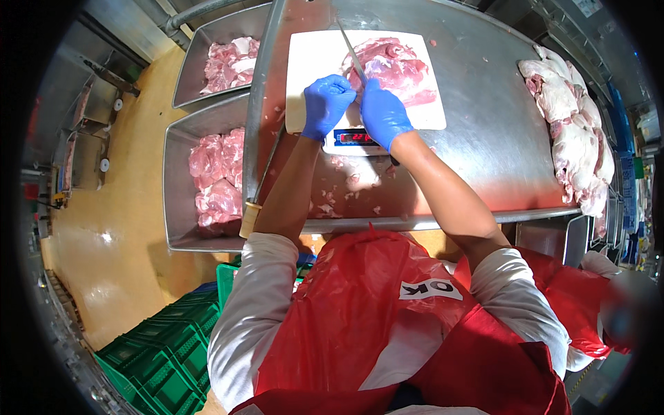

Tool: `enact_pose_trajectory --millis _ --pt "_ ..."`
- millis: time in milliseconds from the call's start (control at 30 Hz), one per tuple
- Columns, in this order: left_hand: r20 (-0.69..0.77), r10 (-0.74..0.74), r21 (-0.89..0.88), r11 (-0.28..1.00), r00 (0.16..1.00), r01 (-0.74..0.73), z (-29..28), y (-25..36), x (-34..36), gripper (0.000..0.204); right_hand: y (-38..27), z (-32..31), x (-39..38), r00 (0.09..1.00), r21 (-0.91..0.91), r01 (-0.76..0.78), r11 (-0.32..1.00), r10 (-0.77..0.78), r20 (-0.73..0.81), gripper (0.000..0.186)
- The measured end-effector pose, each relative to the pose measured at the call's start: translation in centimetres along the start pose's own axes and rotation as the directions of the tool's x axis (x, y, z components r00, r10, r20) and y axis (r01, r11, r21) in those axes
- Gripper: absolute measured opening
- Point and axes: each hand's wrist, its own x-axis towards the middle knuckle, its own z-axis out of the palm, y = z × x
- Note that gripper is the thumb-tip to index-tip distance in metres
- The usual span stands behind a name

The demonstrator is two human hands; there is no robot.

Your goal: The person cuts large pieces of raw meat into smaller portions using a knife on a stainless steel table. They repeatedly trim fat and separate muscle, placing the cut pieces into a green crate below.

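Observation:
A large piece of raw pink meat (401, 72) lies on a white board (308, 55) on the steel table. My right hand (384, 116), in a blue glove, is closed round a knife (354, 55); its long blade points away and slightly left over the meat. Beside the meat's left edge, my blue-gloved left hand (326, 104) is closed with fingers curled; what it may grip is hidden. A scale (335, 147) with a lit red display shows at the board's near edge, between my wrists.
Two steel bins with meat, a far one (185, 79) and a near one (176, 187), flank the table's left. Pale meat pieces (570, 131) line its right. A wooden-handled rod (250, 220) lies at the left edge. Green crates (166, 346) stand lower left; a red-aproned person (567, 297) is right.

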Motion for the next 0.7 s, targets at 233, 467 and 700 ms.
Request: enact_pose_trajectory --millis 233,467,700 --pt "-0.067 -0.331 -0.326 0.899 0.941 0.293 -0.3 1.2 -2.0 0.010 6.3 2.1 -11.6 0.975 -0.179 -0.055 0.982 0.091 0.202 0.019" --pt "0.069 -0.552 -0.368 0.760 0.831 0.536 -0.3 4.1 -1.5 0.036 2.0 -3.7 -11.6 0.992 -0.256 -0.060 0.965 0.085 0.088 0.013" --pt "-0.016 -0.616 -0.521 0.678 0.788 0.519 3.3 -0.5 -1.9 0.012 -1.2 -0.5 -0.3 0.998 -0.221 0.059 0.973 -0.057 0.015 0.022"
